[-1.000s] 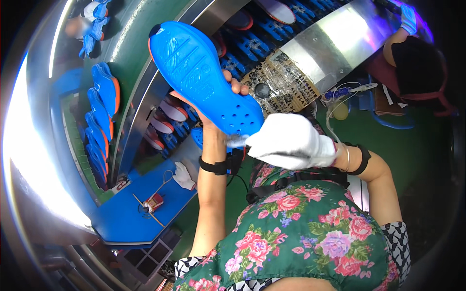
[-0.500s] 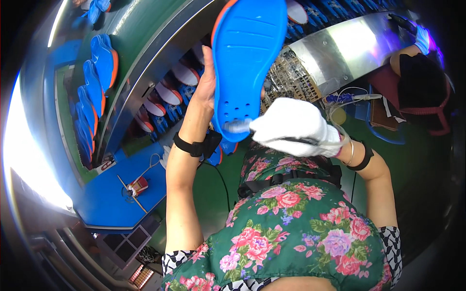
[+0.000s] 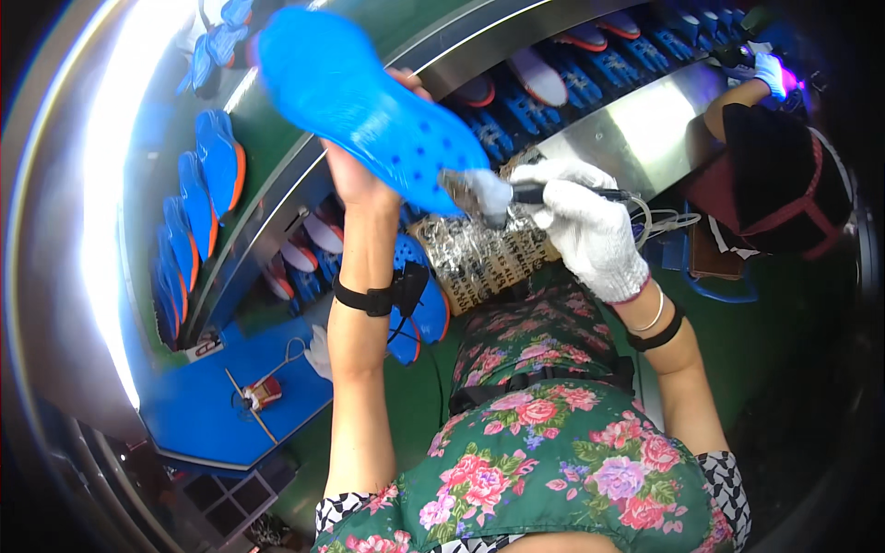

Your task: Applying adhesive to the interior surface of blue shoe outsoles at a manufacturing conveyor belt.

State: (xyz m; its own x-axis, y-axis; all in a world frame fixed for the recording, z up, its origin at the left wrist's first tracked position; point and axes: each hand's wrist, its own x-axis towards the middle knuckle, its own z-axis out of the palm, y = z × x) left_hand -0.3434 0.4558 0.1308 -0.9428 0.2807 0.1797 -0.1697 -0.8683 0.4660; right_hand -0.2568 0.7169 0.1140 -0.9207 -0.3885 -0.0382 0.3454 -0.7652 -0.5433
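Note:
A blue shoe sole (image 3: 359,101) with small holes at its heel is tilted in front of me, toe to the upper left. My left hand (image 3: 361,180) grips it from behind, the fingers partly hidden by the sole. My right hand (image 3: 588,226), in a white knit glove, is closed round the dark handle of a brush (image 3: 479,194). The brush's pale, worn bristles lie at the heel edge of the sole; motion blur hides whether they touch. A thin pale tube (image 3: 650,218) runs by the gloved hand.
Blue soles (image 3: 219,166) with orange edges line a rack at the left. More soles (image 3: 539,78) lie under the metal-edged bench ahead. A carton wrapped in tape (image 3: 479,263) stands below my hands. To the right, a co-worker in a dark cap (image 3: 784,175) sits close by. A blue table (image 3: 198,405) stands lower left.
The sole has swung from upright to a slant, its toe moving left. My right hand has turned, so the brush handle shows now. The view has also shifted.

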